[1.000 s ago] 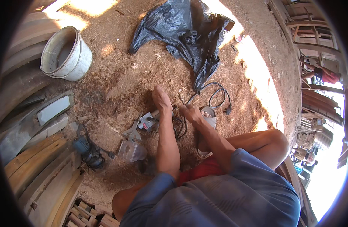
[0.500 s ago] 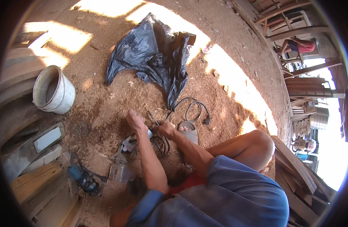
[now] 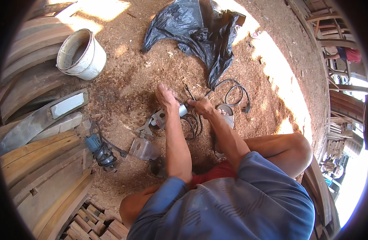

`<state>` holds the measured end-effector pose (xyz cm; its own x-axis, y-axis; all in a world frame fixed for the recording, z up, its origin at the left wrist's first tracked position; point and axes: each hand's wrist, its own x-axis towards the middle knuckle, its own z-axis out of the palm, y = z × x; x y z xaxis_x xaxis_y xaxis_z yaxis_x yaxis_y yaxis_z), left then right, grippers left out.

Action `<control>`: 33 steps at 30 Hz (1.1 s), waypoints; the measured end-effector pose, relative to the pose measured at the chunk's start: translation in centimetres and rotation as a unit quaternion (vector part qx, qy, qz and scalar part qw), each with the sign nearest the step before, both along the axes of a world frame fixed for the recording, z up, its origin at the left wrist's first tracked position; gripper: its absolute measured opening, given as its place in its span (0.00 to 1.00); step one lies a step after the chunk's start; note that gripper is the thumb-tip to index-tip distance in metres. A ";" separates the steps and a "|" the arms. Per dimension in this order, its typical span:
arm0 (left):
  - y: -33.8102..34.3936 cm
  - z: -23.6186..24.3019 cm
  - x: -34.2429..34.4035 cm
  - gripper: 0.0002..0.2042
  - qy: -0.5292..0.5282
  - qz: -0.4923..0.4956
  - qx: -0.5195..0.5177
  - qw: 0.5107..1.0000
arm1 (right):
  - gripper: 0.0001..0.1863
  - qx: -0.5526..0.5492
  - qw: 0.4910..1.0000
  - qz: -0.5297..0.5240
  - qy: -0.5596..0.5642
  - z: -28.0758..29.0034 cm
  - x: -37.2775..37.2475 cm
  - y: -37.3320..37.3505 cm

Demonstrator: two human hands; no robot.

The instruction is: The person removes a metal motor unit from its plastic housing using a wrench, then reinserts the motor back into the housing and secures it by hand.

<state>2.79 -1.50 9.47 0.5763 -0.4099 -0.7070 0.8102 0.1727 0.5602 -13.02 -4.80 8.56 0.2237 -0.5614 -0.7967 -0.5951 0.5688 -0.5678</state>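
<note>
My left hand (image 3: 167, 97) is curled beside a grey-silver power tool (image 3: 160, 119) on the sawdust-covered ground; what its fingers grip is hidden. My right hand (image 3: 201, 105), just right of it, is closed on a thin dark rod-like piece (image 3: 189, 91), too small to identify. Looped black cable (image 3: 235, 89) lies around the hands. Below the tool are a clear plastic part (image 3: 142, 149) and a blue-and-black power tool (image 3: 98, 147) with its cord. My right foot, in a grey sandal (image 3: 228, 120), is beside my right forearm.
A white bucket (image 3: 90, 60) stands upper left, above stacked curved timbers (image 3: 36, 166). A crumpled black plastic sheet (image 3: 184, 28) lies ahead. More lumber (image 3: 344, 102) lines the right, where another person (image 3: 350, 55) in red is partly visible. Wood offcuts (image 3: 88, 224) lie lower left.
The view has shifted about between frames. Both my hands have moved slightly over the grey tool, staying close together, and more of its silver cylindrical part now shows between them.
</note>
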 end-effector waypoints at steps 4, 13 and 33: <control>-0.4 -0.9 -1.2 0.18 -0.028 -0.030 -0.025 0.999 | 0.11 0.022 0.999 -0.003 -0.027 0.4 -0.6 -0.5; -0.1 -7.0 -1.8 0.19 -0.287 -0.280 0.147 0.904 | 0.07 0.021 0.993 -0.021 -0.113 0.4 -0.6 -0.2; 2.0 1.4 1.6 0.09 -0.384 -0.568 0.135 0.715 | 0.07 0.031 0.993 -0.012 -0.111 -0.3 -0.7 -0.6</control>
